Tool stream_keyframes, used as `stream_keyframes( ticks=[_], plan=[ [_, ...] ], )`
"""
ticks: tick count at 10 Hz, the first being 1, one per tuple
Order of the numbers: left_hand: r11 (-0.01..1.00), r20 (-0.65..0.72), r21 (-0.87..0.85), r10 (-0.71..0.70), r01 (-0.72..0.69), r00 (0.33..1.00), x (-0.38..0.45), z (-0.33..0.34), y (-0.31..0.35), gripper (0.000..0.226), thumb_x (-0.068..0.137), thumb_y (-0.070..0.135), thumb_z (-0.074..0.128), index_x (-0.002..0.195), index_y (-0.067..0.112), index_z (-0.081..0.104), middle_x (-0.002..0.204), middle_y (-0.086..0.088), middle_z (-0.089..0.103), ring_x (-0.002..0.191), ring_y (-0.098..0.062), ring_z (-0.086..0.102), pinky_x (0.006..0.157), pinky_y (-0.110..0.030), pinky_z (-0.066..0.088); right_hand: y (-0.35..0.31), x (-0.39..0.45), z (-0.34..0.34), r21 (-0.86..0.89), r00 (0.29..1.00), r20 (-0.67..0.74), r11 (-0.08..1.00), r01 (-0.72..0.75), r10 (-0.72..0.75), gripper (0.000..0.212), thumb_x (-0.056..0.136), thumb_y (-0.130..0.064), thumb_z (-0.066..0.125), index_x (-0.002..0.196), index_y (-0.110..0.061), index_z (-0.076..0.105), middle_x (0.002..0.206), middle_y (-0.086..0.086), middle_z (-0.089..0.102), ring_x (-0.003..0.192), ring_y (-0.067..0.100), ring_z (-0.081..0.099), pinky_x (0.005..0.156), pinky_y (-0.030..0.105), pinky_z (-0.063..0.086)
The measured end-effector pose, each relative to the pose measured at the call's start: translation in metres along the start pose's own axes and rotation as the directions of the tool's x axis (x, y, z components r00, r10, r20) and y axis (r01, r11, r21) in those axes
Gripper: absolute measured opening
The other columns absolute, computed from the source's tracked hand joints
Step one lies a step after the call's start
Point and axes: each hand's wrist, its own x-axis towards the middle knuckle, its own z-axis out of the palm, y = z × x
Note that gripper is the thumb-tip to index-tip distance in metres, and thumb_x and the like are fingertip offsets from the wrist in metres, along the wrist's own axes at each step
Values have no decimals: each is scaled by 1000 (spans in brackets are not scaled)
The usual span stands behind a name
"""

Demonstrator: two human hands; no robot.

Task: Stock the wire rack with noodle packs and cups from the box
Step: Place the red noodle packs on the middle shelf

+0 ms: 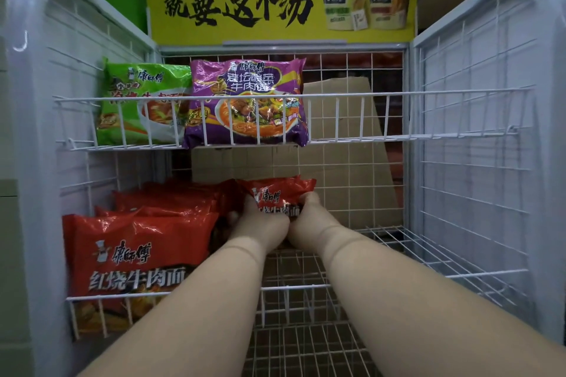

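Seating a red pack at the back of the lower shelf

My left hand [264, 219] and right hand [309, 217] both pinch the red pack [277, 194], just right of the red stack [144, 251]; I'd set it upright, flush against that stack.

Dim, even lighting is seen throughout — glare is caught on the purple noodle pack [246, 102]; edges are bowed by wide-angle distortion, and detail is softened.
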Motion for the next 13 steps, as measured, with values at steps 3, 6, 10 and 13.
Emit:
stream_keyframes(
  ticks=[3,6,10,13],
  plan=[
    [987,4,40,-158,158,987,1,9,3,119,87,51,64,165,16,-18,173,-17,8,158,-38,20,128,-50,19,-15,-28,0,187,981,190,982,10,-47,46,111,4,25,156,7,17,168,26,8,117,9,56,54,0,39],
    [939,-194,337,135,-63,972,-9,6,3,91,89,45,73,158,19,20,159,-12,18,141,-41,36,109,-54,45,-18,-25,0,-386,954,299,909,156,-37,55,114,-17,24,162,-3,2,172,16,7,156,30,9,96,5,41],
    [828,94,531,153,-180,984,8,16,4,42,111,28,35,139,5,57,133,-18,62,123,-34,59,100,-36,43,-17,-30,-10,-649,927,367,692,316,-79,53,114,-21,31,161,-7,13,168,14,22,153,24,24,111,22,17],
    [812,32,580,60,-68,998,29,20,1,67,96,48,46,150,9,41,139,-15,47,120,-34,49,110,-44,38,0,5,3,-704,965,234,664,251,-116,46,101,-28,60,143,-13,47,138,15,57,124,33,55,99,37,48]
  ],
)
